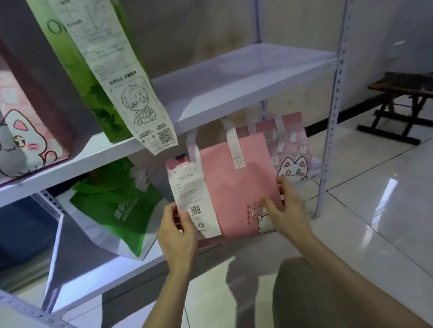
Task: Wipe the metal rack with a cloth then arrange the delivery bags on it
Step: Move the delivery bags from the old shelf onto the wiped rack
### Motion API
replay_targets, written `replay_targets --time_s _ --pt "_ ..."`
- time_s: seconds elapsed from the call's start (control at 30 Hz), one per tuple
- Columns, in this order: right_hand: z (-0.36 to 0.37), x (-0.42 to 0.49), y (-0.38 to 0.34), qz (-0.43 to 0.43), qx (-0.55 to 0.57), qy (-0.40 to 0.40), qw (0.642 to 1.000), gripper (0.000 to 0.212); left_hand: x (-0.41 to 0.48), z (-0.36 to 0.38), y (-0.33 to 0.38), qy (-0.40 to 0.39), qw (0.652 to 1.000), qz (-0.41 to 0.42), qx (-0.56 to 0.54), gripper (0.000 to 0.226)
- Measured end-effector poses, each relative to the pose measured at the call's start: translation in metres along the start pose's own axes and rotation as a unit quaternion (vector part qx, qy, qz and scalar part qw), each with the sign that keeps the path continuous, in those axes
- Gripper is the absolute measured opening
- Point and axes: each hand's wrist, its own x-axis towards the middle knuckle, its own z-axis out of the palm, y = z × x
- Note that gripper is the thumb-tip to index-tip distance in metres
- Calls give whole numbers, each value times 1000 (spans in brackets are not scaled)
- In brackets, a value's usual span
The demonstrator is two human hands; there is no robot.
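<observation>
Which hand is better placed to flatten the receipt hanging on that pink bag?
Probably the left hand: it grips the pink bag right at the receipt, while the right hand holds the opposite edge.

- rack point(240, 87): white, hole-punched uprights
- front bag point(241, 188): plain pink, white handles, small white cat print low down
- receipt point(190, 193): white, black print, QR code
- lower-shelf bag point(121, 211): green, white lettering
- top-left bag point(8, 130): pink, white cartoon cat
</observation>
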Motion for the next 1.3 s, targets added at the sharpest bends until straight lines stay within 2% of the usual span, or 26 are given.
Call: replay_targets --time_s 0.17,0.33,0.43,0.53,0.63,0.8,0.9,1.0,1.07,1.3 --pt "-59 -7 4 6 0 105 994 40 -19 34 47 -39 996 65 -43 8" --pt "-141 18 -36 -49 -19 217 975 44 -4 54 127 -60 977 177 -107 14" --pt "-194 51 -86 -107 -16 268 957 39 20 53 194 -33 955 242 -166 5" --pt "-219 101 -142 -173 8 287 942 42 62 43 257 33 942 274 -191 14" --pt "-214 150 -191 -205 23 263 942 60 108 31 291 92 941 277 -169 22" --pt "-171 216 -219 -197 19 161 967 76 166 17 282 104 958 242 -111 31" --pt "-136 243 -205 -161 20 85 983 90 185 21 255 59 977 192 -72 43" --pt "-103 255 -177 -119 25 11 992 93 186 32 226 -45 991 110 -66 73" --pt "-91 262 -164 -104 27 -2 994 95 187 36 212 -83 991 84 -62 87" --pt "-84 274 -154 -86 18 -22 996 98 192 37 201 -89 990 84 -72 88"
